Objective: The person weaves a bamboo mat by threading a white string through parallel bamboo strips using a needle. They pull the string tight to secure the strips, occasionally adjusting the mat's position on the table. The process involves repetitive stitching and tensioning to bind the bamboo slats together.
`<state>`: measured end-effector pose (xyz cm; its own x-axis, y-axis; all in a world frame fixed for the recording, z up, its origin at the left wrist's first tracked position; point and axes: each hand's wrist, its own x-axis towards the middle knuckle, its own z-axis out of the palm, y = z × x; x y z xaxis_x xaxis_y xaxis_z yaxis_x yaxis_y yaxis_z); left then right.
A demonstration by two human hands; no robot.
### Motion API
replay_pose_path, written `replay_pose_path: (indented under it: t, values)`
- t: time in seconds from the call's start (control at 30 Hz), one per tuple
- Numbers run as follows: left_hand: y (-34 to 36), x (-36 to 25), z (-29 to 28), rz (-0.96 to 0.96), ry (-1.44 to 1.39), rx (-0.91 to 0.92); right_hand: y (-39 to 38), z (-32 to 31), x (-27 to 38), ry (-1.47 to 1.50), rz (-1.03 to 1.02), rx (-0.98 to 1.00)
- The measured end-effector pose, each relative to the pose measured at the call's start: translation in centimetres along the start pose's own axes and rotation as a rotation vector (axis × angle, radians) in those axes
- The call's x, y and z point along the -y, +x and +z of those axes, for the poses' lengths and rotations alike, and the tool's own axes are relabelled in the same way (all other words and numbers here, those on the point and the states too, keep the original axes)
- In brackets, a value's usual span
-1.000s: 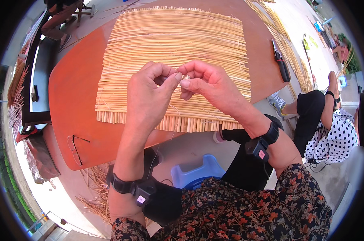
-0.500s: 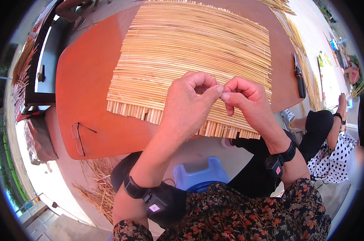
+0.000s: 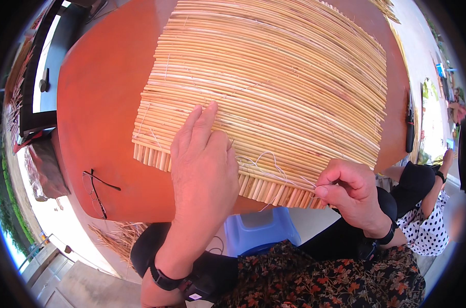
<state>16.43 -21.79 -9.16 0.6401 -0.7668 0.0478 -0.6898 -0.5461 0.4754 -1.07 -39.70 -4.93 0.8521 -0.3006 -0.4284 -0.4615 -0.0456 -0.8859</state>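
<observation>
"How much room does that table (image 3: 104,92) give?"

"A broad orange stretch runs between its left edge and the mat (image 3: 274,77) of pale stalks. On the right there's just a narrow strip, and toward the near right corner the mat juts out past the table's near edge."

"And the hands?"

"The left hand (image 3: 204,169) lies palm down on the near part of the mat, left of its middle, two fingers stretched over the stalks and the hand otherwise loosely bent. What's under the palm I can't see. The right hand (image 3: 353,192) is at the mat's near right corner, thumb and forefinger pinched on white thread (image 3: 274,167); anything finer between them is too small to make out."

"Where does the thread go?"

"It loops loosely over the mat between the two hands, just above the row of stalk ends along the near edge."

"Anything close by?"

"Glasses (image 3: 95,195) at the table's near left corner, well apart from the left hand, and a black-handled tool (image 3: 410,131) at the right edge. Past the near edge, a blue stool (image 3: 261,231) stands below, with loose straw (image 3: 122,241) to its left."
</observation>
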Motion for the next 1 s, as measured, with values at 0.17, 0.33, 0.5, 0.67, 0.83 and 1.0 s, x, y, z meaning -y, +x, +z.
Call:
replay_pose_path:
  t: [0.17, 0.33, 0.5, 0.67, 0.83, 1.0]
  values:
    - [1.0, 1.1, 0.1, -0.043, 0.012, 0.042, 0.8, -0.8, 0.1, -0.069, -0.088, 0.032]
    - [1.8, 1.8, 0.2, -0.06, 0.12, 0.107, 1.4, -1.4, 0.0, -0.082, -0.127, 0.047]
    - [2.4, 2.4, 0.7, 0.006, 0.162, 0.07, 1.8, -1.3, -0.3, -0.079, -0.13, 0.063]
    - [2.9, 2.1, 0.1, 0.01, 0.195, 0.096, 1.6, -1.3, 0.2, -0.069, -0.127, 0.09]
    - [3.4, 2.0, 0.0, 0.002, 0.179, 0.102, 1.0, -1.0, 0.7, -0.076, -0.159, 0.09]
    - [3.5, 3.0, -0.2, 0.033, 0.069, 0.061, 0.1, -0.5, 1.1, 0.002, -0.152, 0.076]
